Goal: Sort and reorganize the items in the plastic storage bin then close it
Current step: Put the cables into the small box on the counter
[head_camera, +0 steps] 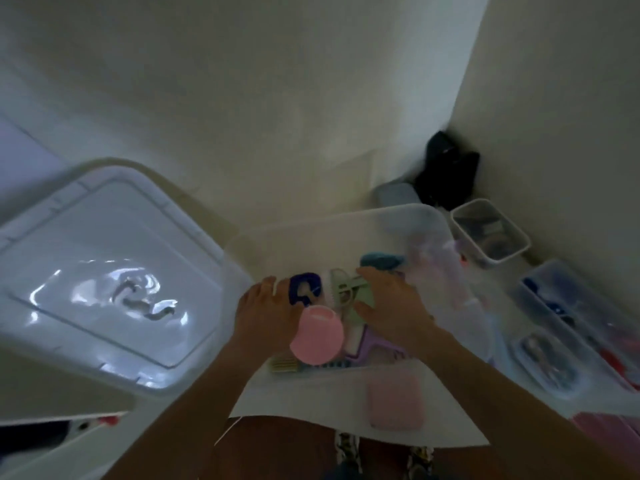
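The clear plastic storage bin (346, 216) stands open on the floor in front of me, and both my hands are inside it. My left hand (266, 313) lies flat at the bin's left side beside a dark blue curved item (304, 289) and a round pink item (317, 337). Over a pale green comb-like item (346, 296) hovers my right hand (391, 306), fingers spread and holding nothing that I can see. A purple item (374, 348) and a teal item (381, 261) also lie in the bin. The frame is blurred.
The bin's clear lid (104, 271) lies on the floor to the left. To the right sit a small white tub (490, 233) and flat clear cases (571, 306) holding small items. A black bag (446, 171) fills the wall corner. A pink pouch (394, 403) shows through the bin's near wall.
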A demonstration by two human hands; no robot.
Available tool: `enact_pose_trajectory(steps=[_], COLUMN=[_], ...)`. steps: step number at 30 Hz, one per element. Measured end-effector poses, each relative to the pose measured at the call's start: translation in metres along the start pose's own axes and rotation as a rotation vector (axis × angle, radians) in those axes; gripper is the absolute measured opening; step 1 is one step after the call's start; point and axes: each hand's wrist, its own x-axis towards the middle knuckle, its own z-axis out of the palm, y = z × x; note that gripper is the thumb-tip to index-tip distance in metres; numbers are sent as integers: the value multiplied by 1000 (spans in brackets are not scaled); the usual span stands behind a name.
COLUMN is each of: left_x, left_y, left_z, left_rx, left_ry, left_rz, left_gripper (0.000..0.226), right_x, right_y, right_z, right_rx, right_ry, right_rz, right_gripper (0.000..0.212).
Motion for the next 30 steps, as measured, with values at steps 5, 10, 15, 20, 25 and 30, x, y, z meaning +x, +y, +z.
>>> enact_pose_trajectory(steps=[5,10,15,20,25,30], left_x=[45,118,154,158,155,132], left_y=[-32,-41,-32,-29,-33,-26], left_z=[15,50,89,102,95,61], left_rx=[-164,-275,-234,-182,-334,-445], left_ry=[-172,-330,-510,-506,-427,-212], left_rz=[-100,-162,-212,-226,-222,-12], left_gripper=[42,22,19,37,8,15], right_x=[56,133,176,189,182,155], right_y=[-8,-15,-2,8,12,-5], right_z=[43,93,143,155,145,122], right_rx=[10,-93,-189,-65,-8,128], right_ry=[-77,-327,-310,-281,-209,-41], right_rz=[-26,-82,-12,42,13,-45], right_gripper=[39,40,43,60,58,40])
